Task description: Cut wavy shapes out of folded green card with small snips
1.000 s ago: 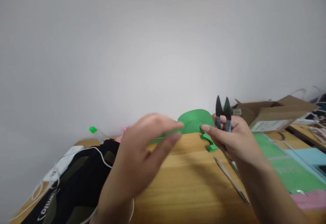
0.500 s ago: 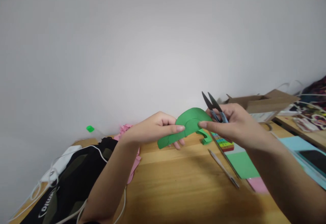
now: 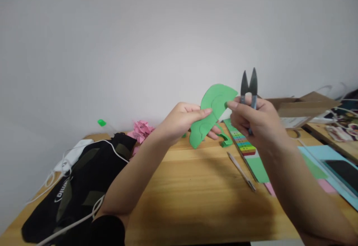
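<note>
A piece of green paper [image 3: 214, 97] with a curved outline drawn on it is held up above the table. My left hand [image 3: 187, 120] pinches its left side, thumb in front and fingers behind. At the paper's right edge, the thumb of my right hand [image 3: 253, 117] presses on it. That same hand also holds thread snips [image 3: 248, 85], blades apart and pointing up, away from the paper. Below the paper, a curled green paper offcut [image 3: 224, 138] lies on the table.
Pink folded paper [image 3: 141, 130] and a black bag [image 3: 95, 175] with white cables lie left. A pen [image 3: 241, 171], green paper sheets [image 3: 256, 168], a colourful strip [image 3: 244, 143] and a phone [image 3: 342, 173] lie right. An open cardboard box [image 3: 304, 106] stands behind them on the wooden table [image 3: 190, 205].
Both hands have risen with the green paper, which now faces me more and tilts more steeply. The snips have moved up and right and stand more upright.
</note>
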The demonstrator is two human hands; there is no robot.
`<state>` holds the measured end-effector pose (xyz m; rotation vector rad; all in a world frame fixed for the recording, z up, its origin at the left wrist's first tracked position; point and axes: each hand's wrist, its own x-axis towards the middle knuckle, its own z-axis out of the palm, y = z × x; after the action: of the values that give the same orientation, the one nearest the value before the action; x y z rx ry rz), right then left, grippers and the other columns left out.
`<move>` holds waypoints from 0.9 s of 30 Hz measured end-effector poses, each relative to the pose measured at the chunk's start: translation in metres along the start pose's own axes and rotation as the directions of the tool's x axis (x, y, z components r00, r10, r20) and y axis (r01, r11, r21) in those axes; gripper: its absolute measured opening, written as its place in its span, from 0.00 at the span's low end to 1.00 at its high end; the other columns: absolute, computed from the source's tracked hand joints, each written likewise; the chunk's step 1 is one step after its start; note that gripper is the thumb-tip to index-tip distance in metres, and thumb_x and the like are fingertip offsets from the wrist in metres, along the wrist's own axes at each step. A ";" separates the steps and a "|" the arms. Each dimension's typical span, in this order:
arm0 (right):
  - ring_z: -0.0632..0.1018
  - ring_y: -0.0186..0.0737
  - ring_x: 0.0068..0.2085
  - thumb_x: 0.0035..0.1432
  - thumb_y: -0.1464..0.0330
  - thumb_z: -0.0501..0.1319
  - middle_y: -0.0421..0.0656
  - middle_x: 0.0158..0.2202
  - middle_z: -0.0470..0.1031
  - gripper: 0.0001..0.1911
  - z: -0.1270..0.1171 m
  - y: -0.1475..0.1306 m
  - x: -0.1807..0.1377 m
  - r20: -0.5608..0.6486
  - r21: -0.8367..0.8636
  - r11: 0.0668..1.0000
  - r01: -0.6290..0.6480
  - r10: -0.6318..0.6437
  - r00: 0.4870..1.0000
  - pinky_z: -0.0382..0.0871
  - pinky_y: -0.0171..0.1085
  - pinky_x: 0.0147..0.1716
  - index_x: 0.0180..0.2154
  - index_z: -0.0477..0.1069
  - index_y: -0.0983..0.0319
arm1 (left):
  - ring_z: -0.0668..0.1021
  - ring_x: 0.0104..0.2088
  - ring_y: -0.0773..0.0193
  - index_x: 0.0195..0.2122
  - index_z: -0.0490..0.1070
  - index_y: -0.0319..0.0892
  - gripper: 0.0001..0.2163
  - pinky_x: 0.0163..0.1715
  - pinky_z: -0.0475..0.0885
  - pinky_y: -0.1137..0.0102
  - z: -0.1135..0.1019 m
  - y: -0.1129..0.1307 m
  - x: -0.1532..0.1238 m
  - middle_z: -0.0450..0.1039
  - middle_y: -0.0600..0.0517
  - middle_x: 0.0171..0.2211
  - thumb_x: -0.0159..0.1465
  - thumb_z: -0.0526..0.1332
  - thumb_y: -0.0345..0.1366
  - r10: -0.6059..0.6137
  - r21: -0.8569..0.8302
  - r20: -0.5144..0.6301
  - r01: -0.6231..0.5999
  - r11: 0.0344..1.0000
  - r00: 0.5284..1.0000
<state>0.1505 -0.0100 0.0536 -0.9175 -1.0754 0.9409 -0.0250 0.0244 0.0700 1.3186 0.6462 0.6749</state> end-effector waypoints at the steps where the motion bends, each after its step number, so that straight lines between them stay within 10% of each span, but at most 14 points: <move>1: 0.54 0.23 0.11 0.45 0.68 0.72 0.28 0.10 0.53 0.13 0.003 0.001 0.000 -0.012 0.010 1.000 0.001 -0.001 1.000 0.43 0.28 0.09 0.22 0.68 0.61 | 0.82 0.22 0.63 0.26 0.76 0.34 0.13 0.25 0.77 0.71 0.002 0.000 0.001 0.80 0.46 0.24 0.66 0.60 0.35 0.002 -0.026 -0.020 -0.002 1.000 1.000; 27: 0.56 0.25 0.10 0.45 0.66 0.72 0.30 0.09 0.58 0.13 0.015 0.009 0.000 0.027 -0.124 0.992 0.035 -0.032 0.999 0.47 0.29 0.08 0.22 0.69 0.61 | 0.82 0.24 0.63 0.29 0.76 0.35 0.05 0.24 0.77 0.72 0.004 -0.013 0.000 0.80 0.49 0.23 0.62 0.65 0.30 0.129 -0.009 -0.143 -0.132 0.991 0.981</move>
<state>0.1342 -0.0046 0.0491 -0.9886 -1.1780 0.8667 -0.0210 0.0201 0.0573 1.3117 0.6705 0.8863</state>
